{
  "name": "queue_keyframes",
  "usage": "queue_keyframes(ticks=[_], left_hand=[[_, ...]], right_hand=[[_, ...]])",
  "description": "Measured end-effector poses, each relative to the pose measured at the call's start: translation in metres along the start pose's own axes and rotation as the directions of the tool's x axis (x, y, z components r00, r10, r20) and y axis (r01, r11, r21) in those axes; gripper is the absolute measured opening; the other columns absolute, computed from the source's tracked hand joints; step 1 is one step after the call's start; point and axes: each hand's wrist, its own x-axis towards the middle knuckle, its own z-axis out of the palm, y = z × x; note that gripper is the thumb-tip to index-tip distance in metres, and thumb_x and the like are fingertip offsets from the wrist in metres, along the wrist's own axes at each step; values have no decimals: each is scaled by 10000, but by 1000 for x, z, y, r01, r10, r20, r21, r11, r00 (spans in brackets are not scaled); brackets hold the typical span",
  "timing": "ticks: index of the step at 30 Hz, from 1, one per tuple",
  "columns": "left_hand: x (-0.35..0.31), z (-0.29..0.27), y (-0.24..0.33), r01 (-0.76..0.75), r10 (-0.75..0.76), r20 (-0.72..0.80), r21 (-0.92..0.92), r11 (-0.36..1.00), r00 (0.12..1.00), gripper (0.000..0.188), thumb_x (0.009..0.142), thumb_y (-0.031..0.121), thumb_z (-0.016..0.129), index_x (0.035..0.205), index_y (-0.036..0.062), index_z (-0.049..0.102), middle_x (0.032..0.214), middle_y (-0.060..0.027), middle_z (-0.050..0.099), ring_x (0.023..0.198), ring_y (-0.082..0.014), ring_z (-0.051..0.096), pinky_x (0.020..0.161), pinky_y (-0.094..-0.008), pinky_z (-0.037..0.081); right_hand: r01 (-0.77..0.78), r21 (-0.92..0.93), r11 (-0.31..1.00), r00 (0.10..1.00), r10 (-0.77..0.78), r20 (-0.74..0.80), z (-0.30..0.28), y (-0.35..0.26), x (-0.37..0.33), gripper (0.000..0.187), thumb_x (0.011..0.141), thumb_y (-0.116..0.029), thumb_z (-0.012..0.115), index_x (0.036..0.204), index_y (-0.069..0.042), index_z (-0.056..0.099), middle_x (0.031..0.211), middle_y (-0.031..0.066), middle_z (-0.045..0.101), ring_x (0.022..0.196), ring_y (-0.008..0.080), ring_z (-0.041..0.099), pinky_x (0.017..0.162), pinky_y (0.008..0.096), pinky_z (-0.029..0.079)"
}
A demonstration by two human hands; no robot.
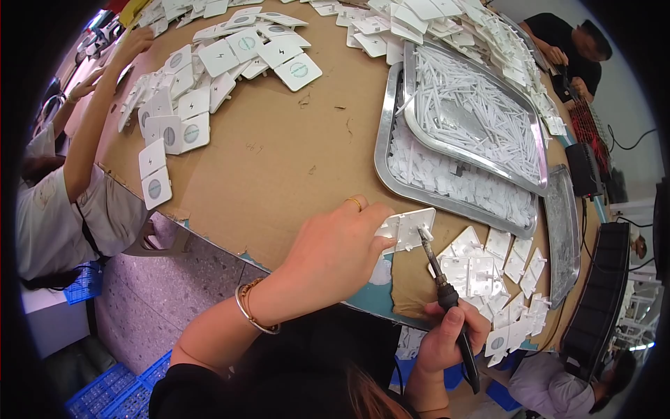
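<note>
My left hand (336,248), with a ring and bracelets on it, grips the edge of a white plastic panel (405,225) over the cardboard. The panel's ribbed side with small posts faces up. My right hand (452,334) is closed around the dark handle of a soldering iron (447,290). The iron's metal tip meets the panel's posts near its right end; whether it touches one is too small to tell. Just right of the iron lies a loose heap of similar white panels (478,269), several with their ribbed side up.
Two metal trays overlap beyond my hands: the upper tray (412,126) holds thin white sticks, the lower tray (380,164) small white pieces. An empty-looking metal tray (564,230) stands at right. Panel piles (244,45) cover the far table. Co-workers sit left and far right.
</note>
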Motion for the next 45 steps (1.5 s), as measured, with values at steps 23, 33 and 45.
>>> queue_keyframes(ticks=[23,33,45], left_hand=[[-3,12,7,-68,73,-84,64,996,994,335,814,202,627,1090,26,556,974,-188,604,836,-358,592,708,-407,471],[5,38,29,-211,216,3,223,952,976,573,794,205,666,1294,31,448,1196,-206,493,1127,-354,463,918,-418,388],[-3,94,83,-578,503,286,452,680,816,985,511,541,793,1349,157,446,1454,-201,239,1264,-468,291,1030,-562,236]], right_hand=[[188,-327,926,822,-331,-464,-113,-15,69,310,879,-301,616,1039,-60,506,782,37,562,702,130,540,674,250,448],[-748,219,627,503,750,-430,-305,83,210,501,832,-509,605,866,-9,606,729,81,652,630,139,618,529,240,451],[93,-852,516,912,298,281,-176,24,93,605,721,-448,687,1253,-188,564,1385,114,412,1294,334,331,1088,462,197]])
